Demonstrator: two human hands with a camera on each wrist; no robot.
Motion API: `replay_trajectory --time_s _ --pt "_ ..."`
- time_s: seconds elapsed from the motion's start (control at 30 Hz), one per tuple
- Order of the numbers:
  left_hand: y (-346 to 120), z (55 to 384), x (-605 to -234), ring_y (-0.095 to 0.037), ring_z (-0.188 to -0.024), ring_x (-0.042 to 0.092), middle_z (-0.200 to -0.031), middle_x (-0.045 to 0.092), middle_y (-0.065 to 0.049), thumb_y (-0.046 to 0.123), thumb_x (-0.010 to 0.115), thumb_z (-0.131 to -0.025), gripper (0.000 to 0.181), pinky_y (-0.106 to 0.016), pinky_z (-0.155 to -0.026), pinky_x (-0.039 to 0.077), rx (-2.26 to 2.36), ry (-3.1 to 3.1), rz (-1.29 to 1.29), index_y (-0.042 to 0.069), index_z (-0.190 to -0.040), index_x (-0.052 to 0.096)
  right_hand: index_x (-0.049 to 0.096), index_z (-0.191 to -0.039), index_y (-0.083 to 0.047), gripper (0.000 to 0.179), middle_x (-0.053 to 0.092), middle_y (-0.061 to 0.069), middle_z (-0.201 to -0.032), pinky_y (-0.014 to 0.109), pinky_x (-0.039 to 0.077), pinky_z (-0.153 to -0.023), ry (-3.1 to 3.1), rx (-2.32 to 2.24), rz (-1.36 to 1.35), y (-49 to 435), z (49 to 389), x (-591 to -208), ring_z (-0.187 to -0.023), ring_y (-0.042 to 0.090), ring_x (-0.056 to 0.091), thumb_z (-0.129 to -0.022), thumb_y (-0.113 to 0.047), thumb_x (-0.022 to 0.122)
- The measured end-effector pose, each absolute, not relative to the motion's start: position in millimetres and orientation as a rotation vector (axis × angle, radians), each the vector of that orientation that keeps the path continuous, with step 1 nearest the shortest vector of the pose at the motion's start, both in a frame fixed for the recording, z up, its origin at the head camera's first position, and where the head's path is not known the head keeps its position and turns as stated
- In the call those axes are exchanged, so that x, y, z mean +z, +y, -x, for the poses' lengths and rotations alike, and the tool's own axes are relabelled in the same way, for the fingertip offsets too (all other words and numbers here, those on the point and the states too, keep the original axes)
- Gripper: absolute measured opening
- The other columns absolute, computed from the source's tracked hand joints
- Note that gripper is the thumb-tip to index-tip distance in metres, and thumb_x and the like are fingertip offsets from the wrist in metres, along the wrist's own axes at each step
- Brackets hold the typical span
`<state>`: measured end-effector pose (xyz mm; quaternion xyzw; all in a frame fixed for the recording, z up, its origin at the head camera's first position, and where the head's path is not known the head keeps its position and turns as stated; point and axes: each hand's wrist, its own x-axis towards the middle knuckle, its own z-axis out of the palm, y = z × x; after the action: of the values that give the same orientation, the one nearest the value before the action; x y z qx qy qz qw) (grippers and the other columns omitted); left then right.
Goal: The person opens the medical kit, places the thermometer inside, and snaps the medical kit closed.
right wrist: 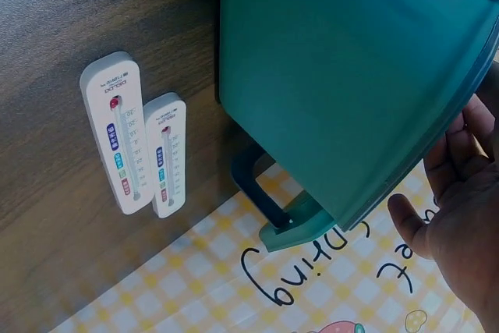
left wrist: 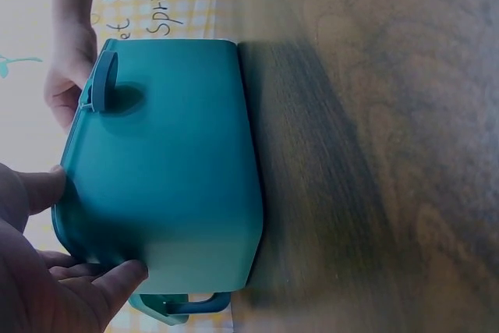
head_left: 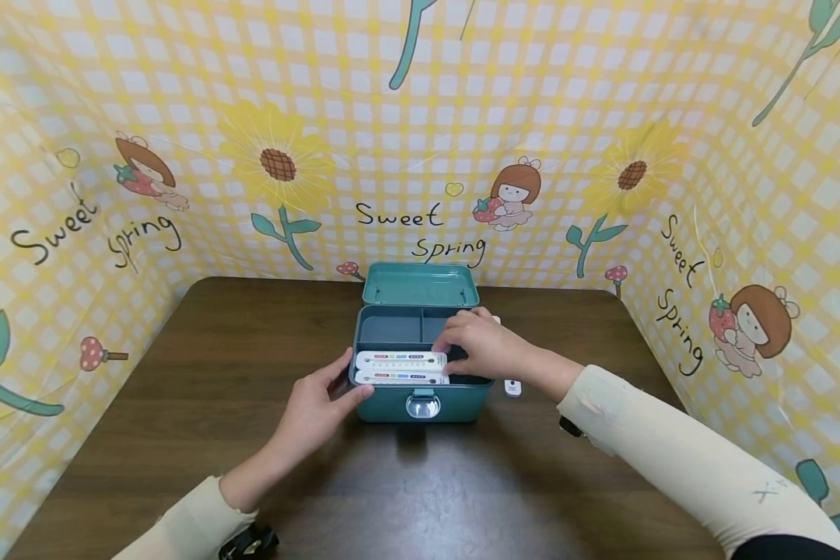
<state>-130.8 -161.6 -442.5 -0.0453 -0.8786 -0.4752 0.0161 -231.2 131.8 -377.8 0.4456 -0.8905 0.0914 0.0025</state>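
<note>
A teal storage box stands on the table with its lid raised behind. Inside, two white thermometers lie crosswise, one in front of the other, near the front wall. My right hand reaches in from the right and pinches the right end of the rear thermometer between thumb and fingertips; the contact is partly hidden. My left hand grips the box's left front corner. In the left wrist view, the left hand's thumb touches the rim and its fingers press the side wall.
Two more thermometers lie side by side on the table, right of the box. Behind the front space sits a grey divided tray. A clear latch juts from the box front. Checkered cloth walls surround the brown table.
</note>
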Motion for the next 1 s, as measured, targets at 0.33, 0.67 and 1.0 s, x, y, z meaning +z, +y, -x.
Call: replay_trajectory --time_s 0.33,0.67,1.0 --pt "-160.7 129.9 -442.1 -0.024 -0.134 0.057 -0.156 0.048 -0.014 0.044 0.076 -0.092 0.082 -0.037 -0.100 0.053 -1.488 -2.726 0.135 0.009 -0.157 0.041 0.077 -0.114 -0.021 0.030 0.068 -0.008 -0.103 0.044 0.038 -0.100 -2.774 0.276 -1.428 132.5 230.8 -377.8 -0.103 0.012 0.057 -0.088 -0.034 0.083" --pt "-160.2 130.9 -442.3 -0.024 -0.134 0.057 -0.156 0.047 -0.013 0.045 0.076 -0.091 0.084 -0.037 -0.099 0.053 -1.478 -2.728 0.140 0.010 -0.158 0.039 0.077 -0.116 -0.021 0.029 0.069 -0.006 -0.108 0.050 0.037 -0.107 -2.716 0.242 -1.446 135.2 228.7 -380.5 -0.108 0.016 0.058 -0.090 -0.031 0.082" --pt "-160.1 130.5 -442.7 -0.024 -0.134 0.057 -0.157 0.047 -0.013 0.050 0.076 -0.090 0.086 -0.038 -0.100 0.053 -1.479 -2.730 0.131 0.011 -0.158 0.040 0.077 -0.118 -0.022 0.029 0.070 -0.004 -0.113 0.054 0.036 -0.111 -2.637 0.063 -1.447 132.9 224.5 -384.2 -0.114 0.020 0.057 -0.091 -0.033 0.080"
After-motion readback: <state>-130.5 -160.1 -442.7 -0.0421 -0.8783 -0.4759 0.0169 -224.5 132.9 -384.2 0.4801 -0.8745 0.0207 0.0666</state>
